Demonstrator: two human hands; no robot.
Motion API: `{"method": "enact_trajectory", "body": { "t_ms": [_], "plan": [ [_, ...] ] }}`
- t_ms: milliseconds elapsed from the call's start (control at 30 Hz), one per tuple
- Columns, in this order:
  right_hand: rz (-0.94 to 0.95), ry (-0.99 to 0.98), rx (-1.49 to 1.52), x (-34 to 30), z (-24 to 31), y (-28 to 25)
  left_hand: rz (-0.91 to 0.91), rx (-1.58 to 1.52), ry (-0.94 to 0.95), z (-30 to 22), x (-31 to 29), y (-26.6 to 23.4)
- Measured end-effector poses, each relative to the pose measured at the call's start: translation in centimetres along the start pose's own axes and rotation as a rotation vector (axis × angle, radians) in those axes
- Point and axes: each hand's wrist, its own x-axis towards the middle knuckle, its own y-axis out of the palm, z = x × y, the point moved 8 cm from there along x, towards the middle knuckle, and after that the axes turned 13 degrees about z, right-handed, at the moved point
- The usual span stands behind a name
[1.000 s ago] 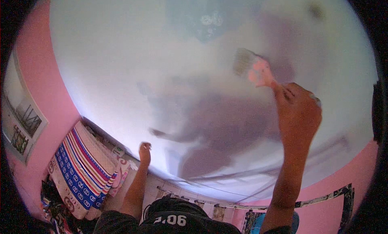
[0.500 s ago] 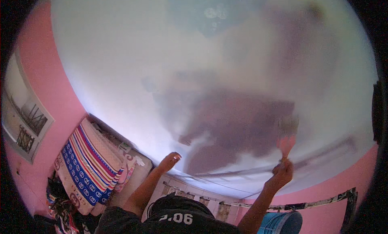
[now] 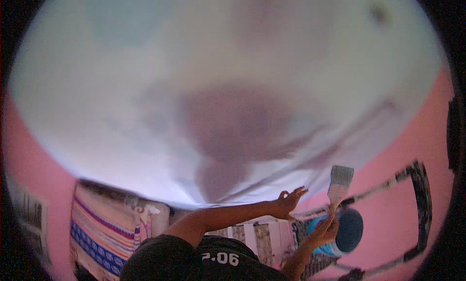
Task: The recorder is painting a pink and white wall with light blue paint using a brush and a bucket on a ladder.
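My right hand [image 3: 326, 230] is closed around the handle of a paintbrush [image 3: 341, 175], whose broad grey bristles point up. Behind that hand is a blue bucket [image 3: 350, 232], overlapped by my fingers in the view; whether they touch it I cannot tell. My left hand [image 3: 287, 204] is raised at the middle right with the arm reaching across. Its fingers are spread, the thumb and forefinger curving toward each other, and nothing shows in them. Above both hands spreads a large pale ceiling [image 3: 121, 96] with dark purplish shadow shapes on it.
Pink walls [image 3: 388, 203] border the ceiling, and a dark patterned band [image 3: 422, 203] frames part of the right one. At the lower left hangs striped cloth [image 3: 104, 232] beside a window-like frame [image 3: 31, 223]. Patterned curtain strips [image 3: 262, 239] show behind me.
The paintbrush has come down from the ceiling, held in my right hand, to in front of the bucket. My left hand has swung right. The whole view has turned.
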Motion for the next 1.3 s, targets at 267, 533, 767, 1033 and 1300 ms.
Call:
{"method": "enact_trajectory", "body": {
  "t_ms": [267,533,767,1033,1300],
  "plan": [
    [-0.282,0.075,-0.504,1.0,6.5,-18.0,-0.151,-0.123,-0.046,-2.5,8.9,9.4],
    [0.327,0.270,-0.921,4.8,3.5,-18.9,-0.306,-0.318,0.088,-4.9,8.5,6.8],
    [0.809,0.050,-1.054,9.4,-3.9,-6.3,-0.418,-0.413,0.060,-3.5,8.1,6.4],
    [1.480,0.016,-0.568,8.0,-9.6,-4.3,-0.421,-0.114,0.107,-4.7,8.1,7.0],
    [1.203,0.688,-0.374,8.7,-8.0,-11.2,-0.455,-0.135,0.112,-3.9,7.0,6.0]
  ]
}}
